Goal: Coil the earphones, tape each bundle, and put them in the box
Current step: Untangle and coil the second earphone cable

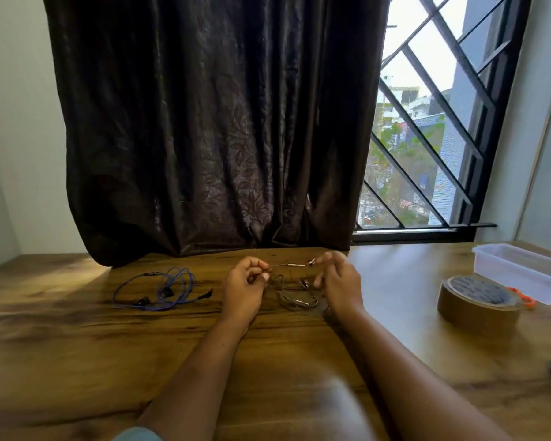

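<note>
Left hand [245, 281] pinches the cord of the dark earphones [296, 299] and draws the plug end taut toward the right hand [337, 281], probably to start a coil. The rest lies slack on the table [77, 361]. Right fingertips sit at the plug, but they're blurred, so I can't tell the grip. Blue earphones [159, 288] wait on the left. Scissors [527, 300] are half hidden behind the tape [477, 302], near the box [522, 265].

I pinch a strand of the tangled dark earphones [296, 300] taut between my left hand [244, 289] and right hand [339, 283]. The blue earphones [159, 289] sprawl at 9 o'clock, the brown tape roll [477, 305] lies flat at 3, and the clear box [519, 268] sits at 2.

Tape roll [478, 303] print — perhaps lettering, unreadable.
</note>
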A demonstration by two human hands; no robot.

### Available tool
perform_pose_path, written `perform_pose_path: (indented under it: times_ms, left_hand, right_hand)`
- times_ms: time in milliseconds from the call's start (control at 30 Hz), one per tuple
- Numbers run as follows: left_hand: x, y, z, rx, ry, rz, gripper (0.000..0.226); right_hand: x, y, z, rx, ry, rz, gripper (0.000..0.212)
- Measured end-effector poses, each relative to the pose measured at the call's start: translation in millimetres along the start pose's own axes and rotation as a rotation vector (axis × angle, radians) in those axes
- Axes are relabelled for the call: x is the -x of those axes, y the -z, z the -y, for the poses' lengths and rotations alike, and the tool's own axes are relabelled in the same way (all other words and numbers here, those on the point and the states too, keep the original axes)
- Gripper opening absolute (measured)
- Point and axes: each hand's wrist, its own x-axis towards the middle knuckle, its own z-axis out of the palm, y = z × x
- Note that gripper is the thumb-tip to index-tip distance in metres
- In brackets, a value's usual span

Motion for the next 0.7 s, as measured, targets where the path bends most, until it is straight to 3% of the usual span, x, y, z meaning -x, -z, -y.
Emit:
perform_pose_path:
  times_ms: [100, 167, 267, 333, 433, 500, 600, 700]
  left_hand:
    - [-1, -1, 1, -0.057, 0.008, -0.045, 0.029]
    - [-3, 1, 1, -0.049, 0.019, -0.053, 0.035]
    - [-5, 5, 2, 0.042, 0.056, -0.048, 0.042]
    - [-4, 7, 1, 0.115, 0.082, -0.047, 0.040]
    - [-4, 5, -1, 0.132, 0.081, -0.040, 0.040]
    - [-3, 5, -1, 0.132, 0.080, -0.015, 0.039]
    - [-1, 3, -5, 0.198, 0.101, 0.047, 0.037]
    - [1, 3, -10, 0.278, 0.119, 0.106, 0.037]
  right_hand:
    - [-4, 10, 5, -0.229, -0.197, -0.220, 0.021]
    - [-6, 18, 1, -0.242, -0.298, -0.319, 0.028]
    - [-12, 25, -7, -0.063, -0.385, -0.332, 0.047]
    - [-10, 28, -4, 0.200, -0.373, -0.262, 0.040]
    - [-2, 30, 6, 0.747, -0.240, -0.053, 0.029]
    - [2, 29, 11, 0.973, -0.115, 0.008, 0.029]
    - [2, 21, 20, 0.911, 0.112, -0.006, 0.020]
    - [9, 5, 26, 0.636, 0.272, 0.164, 0.021]
